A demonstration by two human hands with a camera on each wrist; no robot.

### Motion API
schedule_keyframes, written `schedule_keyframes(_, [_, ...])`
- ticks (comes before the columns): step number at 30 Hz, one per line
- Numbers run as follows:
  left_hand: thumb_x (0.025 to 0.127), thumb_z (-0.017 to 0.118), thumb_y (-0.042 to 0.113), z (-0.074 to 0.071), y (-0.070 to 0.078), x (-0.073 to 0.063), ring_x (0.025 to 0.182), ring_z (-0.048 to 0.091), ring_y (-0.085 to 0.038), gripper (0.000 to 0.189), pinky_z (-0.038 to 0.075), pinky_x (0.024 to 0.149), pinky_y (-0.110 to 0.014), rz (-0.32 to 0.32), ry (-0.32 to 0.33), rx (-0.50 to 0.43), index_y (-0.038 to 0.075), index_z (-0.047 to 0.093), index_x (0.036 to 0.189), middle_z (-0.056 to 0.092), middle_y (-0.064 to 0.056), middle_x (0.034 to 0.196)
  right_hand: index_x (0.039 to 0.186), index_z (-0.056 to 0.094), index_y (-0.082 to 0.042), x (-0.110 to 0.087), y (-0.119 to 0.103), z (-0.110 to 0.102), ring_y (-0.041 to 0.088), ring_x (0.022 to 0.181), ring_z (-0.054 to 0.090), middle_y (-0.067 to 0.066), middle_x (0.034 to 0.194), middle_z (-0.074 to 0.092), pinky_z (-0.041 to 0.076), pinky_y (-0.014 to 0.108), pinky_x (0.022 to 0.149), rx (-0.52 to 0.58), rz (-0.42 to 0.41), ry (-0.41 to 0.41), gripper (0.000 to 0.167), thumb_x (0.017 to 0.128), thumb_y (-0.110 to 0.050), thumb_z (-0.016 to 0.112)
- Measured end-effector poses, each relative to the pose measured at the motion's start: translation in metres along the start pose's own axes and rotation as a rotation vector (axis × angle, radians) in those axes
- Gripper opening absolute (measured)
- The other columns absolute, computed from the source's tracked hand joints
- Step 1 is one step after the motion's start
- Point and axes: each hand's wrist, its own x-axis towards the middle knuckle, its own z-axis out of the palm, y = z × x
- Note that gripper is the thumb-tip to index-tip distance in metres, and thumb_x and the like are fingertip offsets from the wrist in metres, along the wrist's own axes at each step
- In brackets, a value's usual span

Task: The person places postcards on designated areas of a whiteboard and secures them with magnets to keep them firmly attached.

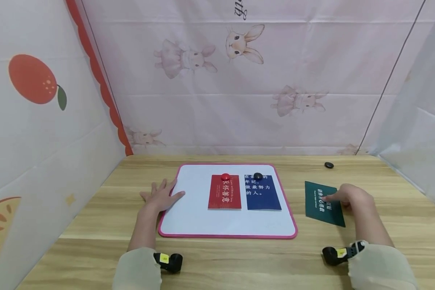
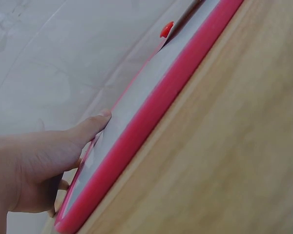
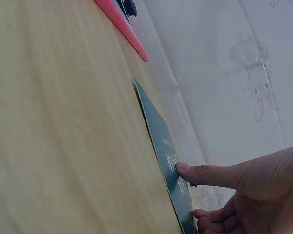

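Observation:
My left hand (image 1: 160,197) rests with spread fingers on the left edge of a white magnetic board (image 1: 192,219) with a pink rim; in the left wrist view its thumb lies on the white surface. On the board are a red card (image 1: 217,197) under a red magnet (image 1: 225,177) and a dark blue card (image 1: 262,199) under a black magnet (image 1: 258,176). To the board's right, my right hand (image 1: 355,197) pinches a green card (image 1: 317,205) at its right side, thumb on its printed face and other fingers curled at the edge, as the right wrist view (image 3: 158,139) shows.
A loose black magnet (image 1: 329,165) lies on the wooden table (image 1: 239,262) behind the green card. Fabric walls with rabbits and fruit printed on them enclose the table at the back and both sides.

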Motion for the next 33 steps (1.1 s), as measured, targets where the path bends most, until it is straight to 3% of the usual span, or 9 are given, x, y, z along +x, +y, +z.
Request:
schedule_keyframes(7, [0.09,0.043,0.054,0.0,-0.002,0.0,0.128,-0.006,-0.054,0.075,-0.012,0.086,-0.074,0.005,-0.005,0.004,0.011,0.02,0.147,0.01,-0.029,0.147,0.112,0.04,0.024,0.009,0.007,0.0,0.028,0.077,0.046,0.021,0.086,0.045,0.042,0.029,0.064,0.071,-0.054,-0.029,0.075,0.084,-0.042,0.063])
schedule_keyframes(14, [0.089,0.042,0.056,0.0,-0.002,0.001,0.129,-0.006,-0.053,0.076,-0.012,0.086,-0.074,-0.002,0.003,0.008,0.013,0.02,0.147,0.01,-0.028,0.147,0.105,0.043,0.021,0.008,0.008,-0.002,0.023,0.068,0.044,0.014,0.077,0.044,0.038,0.027,0.06,0.078,-0.101,-0.038,0.069,0.082,-0.041,0.065])
schedule_keyframes(26, [0.089,0.042,0.057,0.0,-0.001,0.002,0.129,-0.007,-0.053,0.076,-0.012,0.086,-0.074,-0.004,-0.003,0.015,0.013,0.02,0.147,0.01,-0.028,0.147,0.109,0.04,0.023,0.016,0.012,-0.003,0.024,0.068,0.048,0.02,0.082,0.048,0.042,0.027,0.057,0.118,-0.093,-0.01,0.068,0.081,-0.033,0.068])
schedule_keyframes(33, [0.089,0.043,0.056,0.0,0.0,0.001,0.129,-0.006,-0.053,0.076,-0.012,0.086,-0.074,-0.003,-0.003,0.008,0.012,0.02,0.147,0.01,-0.028,0.147,0.105,0.045,0.017,0.017,0.019,-0.008,0.022,0.072,0.05,0.014,0.082,0.049,0.047,0.029,0.061,0.231,-0.179,-0.074,0.049,0.088,-0.026,0.059])
